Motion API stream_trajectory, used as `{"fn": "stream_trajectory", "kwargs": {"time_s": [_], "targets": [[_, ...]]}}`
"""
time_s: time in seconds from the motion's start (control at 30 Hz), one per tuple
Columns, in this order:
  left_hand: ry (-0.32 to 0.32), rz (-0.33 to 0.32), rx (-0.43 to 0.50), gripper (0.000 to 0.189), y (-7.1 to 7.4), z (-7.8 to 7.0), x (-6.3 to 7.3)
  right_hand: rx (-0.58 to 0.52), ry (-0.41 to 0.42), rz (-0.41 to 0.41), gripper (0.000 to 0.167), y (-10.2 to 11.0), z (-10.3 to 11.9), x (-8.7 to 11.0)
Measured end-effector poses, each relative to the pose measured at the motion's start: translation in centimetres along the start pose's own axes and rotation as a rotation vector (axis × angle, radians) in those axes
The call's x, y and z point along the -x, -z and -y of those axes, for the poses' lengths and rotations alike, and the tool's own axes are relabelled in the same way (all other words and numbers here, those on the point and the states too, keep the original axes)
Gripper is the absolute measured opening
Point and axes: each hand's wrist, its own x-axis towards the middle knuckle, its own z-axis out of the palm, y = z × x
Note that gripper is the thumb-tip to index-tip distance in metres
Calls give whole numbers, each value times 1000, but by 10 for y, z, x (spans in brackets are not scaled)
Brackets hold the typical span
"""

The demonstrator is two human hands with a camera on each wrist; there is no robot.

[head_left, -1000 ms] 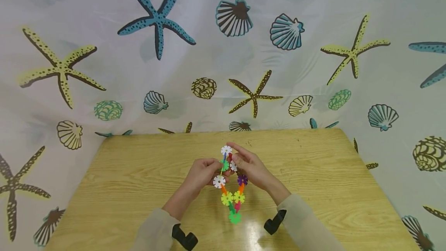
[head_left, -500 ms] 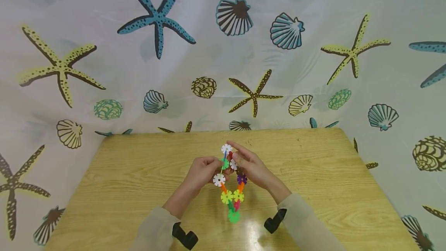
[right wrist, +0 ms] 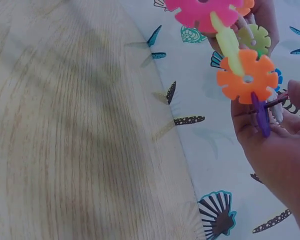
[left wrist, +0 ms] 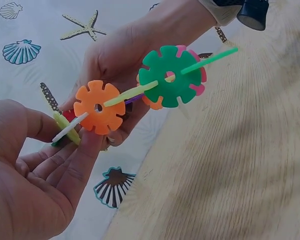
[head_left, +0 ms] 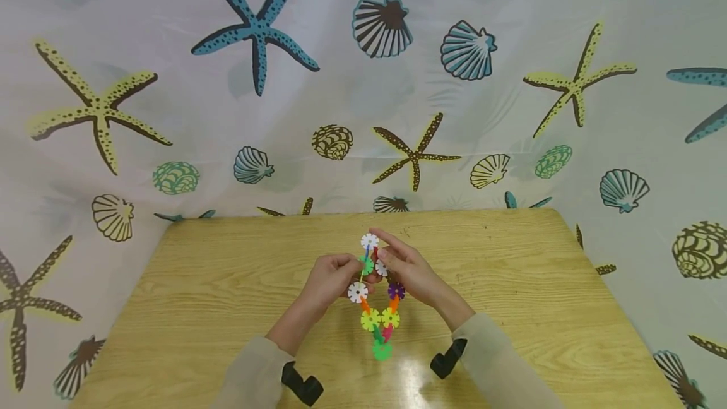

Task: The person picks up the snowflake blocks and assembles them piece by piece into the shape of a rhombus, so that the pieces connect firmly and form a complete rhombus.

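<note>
A loop of interlocked, notched plastic discs hangs between both hands, in white, green, yellow, orange, pink and purple. My left hand (head_left: 328, 281) pinches its upper left side at a green disc (head_left: 366, 266). On the upper right, my right hand (head_left: 417, 275) holds it near a white disc (head_left: 382, 267), the index finger reaching to the white top disc (head_left: 369, 241). The green bottom disc (head_left: 382, 351) hangs nearest the body. In the left wrist view an orange disc (left wrist: 99, 107) sits at the left fingertips. A purple disc (right wrist: 261, 115) rests by the right fingers in the right wrist view.
A wooden table (head_left: 227, 308) lies under the hands. Cloth printed with starfish and shells (head_left: 341, 93) surrounds its back and sides. Black wrist straps (head_left: 301, 386) sit on both light sleeves.
Both hands keep their hold on the disc loop with hardly any movement. The loop's lower discs sway very slightly.
</note>
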Motion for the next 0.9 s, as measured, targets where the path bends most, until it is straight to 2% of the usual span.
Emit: {"fn": "stream_trajectory", "kwargs": {"time_s": [0.13, 0.57, 0.8, 0.9], "targets": [[-5, 1, -3, 28, -1, -1, 0, 90, -2, -56, 50, 0, -1, -1], [-21, 41, 13, 27, -1, 1, 0, 210, 52, -149, 47, -6, 0, -2], [-29, 38, 27, 28, -1, 2, -2, 210, 38, -190, 47, -8, -1, -4], [-9, 29, 43, 29, -1, 3, -3, 167, 8, -186, 48, -7, -2, -4]]}}
